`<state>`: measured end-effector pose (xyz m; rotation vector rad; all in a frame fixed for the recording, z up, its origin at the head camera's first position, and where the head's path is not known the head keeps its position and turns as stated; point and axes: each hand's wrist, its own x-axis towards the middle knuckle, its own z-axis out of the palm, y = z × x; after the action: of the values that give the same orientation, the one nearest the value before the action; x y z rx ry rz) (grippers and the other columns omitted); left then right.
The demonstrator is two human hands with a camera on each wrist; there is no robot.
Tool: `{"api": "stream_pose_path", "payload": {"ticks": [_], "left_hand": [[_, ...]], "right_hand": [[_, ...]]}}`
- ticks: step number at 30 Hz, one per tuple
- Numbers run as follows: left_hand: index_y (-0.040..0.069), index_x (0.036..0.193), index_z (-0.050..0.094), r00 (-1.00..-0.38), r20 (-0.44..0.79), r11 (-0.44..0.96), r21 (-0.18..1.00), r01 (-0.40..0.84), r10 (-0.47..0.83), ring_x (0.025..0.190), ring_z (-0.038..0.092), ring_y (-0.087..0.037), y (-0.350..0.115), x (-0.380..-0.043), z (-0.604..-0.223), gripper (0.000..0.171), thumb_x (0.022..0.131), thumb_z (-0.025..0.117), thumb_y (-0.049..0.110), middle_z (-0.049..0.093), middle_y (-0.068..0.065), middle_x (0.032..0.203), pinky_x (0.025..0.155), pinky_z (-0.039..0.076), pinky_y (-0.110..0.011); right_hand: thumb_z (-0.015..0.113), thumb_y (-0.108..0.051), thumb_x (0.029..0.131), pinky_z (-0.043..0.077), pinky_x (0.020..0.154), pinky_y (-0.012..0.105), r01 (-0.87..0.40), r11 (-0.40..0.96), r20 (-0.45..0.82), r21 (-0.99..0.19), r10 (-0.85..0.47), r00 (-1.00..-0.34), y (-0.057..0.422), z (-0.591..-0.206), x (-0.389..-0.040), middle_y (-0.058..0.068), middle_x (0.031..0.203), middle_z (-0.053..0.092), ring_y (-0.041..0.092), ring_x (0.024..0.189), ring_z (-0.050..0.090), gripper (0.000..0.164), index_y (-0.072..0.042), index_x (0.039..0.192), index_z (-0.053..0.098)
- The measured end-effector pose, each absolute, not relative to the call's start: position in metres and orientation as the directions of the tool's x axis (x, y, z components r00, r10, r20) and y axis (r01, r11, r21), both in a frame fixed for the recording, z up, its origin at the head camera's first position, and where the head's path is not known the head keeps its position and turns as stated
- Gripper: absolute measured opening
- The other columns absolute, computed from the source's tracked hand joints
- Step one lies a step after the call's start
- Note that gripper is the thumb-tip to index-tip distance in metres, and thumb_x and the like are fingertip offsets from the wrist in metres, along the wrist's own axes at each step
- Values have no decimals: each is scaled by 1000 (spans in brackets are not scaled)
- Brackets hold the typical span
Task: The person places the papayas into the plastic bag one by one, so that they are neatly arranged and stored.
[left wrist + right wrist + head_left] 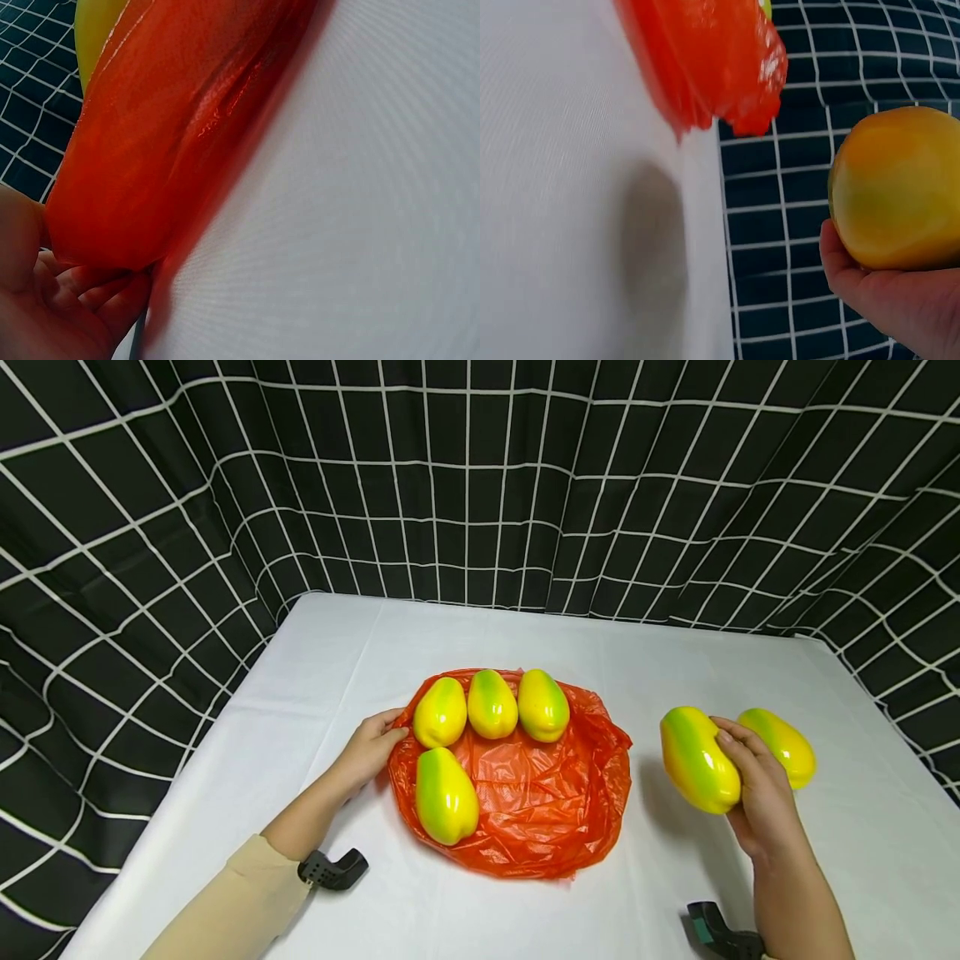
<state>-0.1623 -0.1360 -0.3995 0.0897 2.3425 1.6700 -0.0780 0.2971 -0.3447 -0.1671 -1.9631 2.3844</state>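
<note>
My right hand [761, 785] grips a glossy yellow-green papaya [699, 760], raised off the table to the right of a red plastic bag [525, 797]. In the right wrist view, the fingers [847, 274] curl under this papaya [900, 187]. The bag lies spread with its mouth up. Three papayas stand in a row at its back, the middle one [492, 704] among them, and another papaya [447, 796] lies at its front left. My left hand [372, 745] pinches the bag's left rim. The left wrist view shows thumb and fingers on the red film [142, 165].
One more papaya [783, 747] lies on the white-covered table [360, 652], behind and partly hidden by my right hand. Black cloth with a white grid [465, 493] hangs around the back and sides. A dark wrist device [333, 868] sits at the left cuff.
</note>
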Motion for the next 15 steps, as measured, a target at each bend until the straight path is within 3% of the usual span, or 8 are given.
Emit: {"api": "stream_pose_path", "payload": {"ticks": [15], "left_hand": [[-5, 138, 39, -965, -177, 348, 932, -101, 195, 107, 59, -24, -136, -162, -398, 45, 96, 40, 11, 53, -23, 132, 88, 53, -30]], "right_hand": [[44, -32, 98, 52, 71, 18, 117, -126, -129, -985, 99, -987, 237, -327, -89, -6, 117, 44, 5, 90, 54, 28, -24, 124, 42]]}}
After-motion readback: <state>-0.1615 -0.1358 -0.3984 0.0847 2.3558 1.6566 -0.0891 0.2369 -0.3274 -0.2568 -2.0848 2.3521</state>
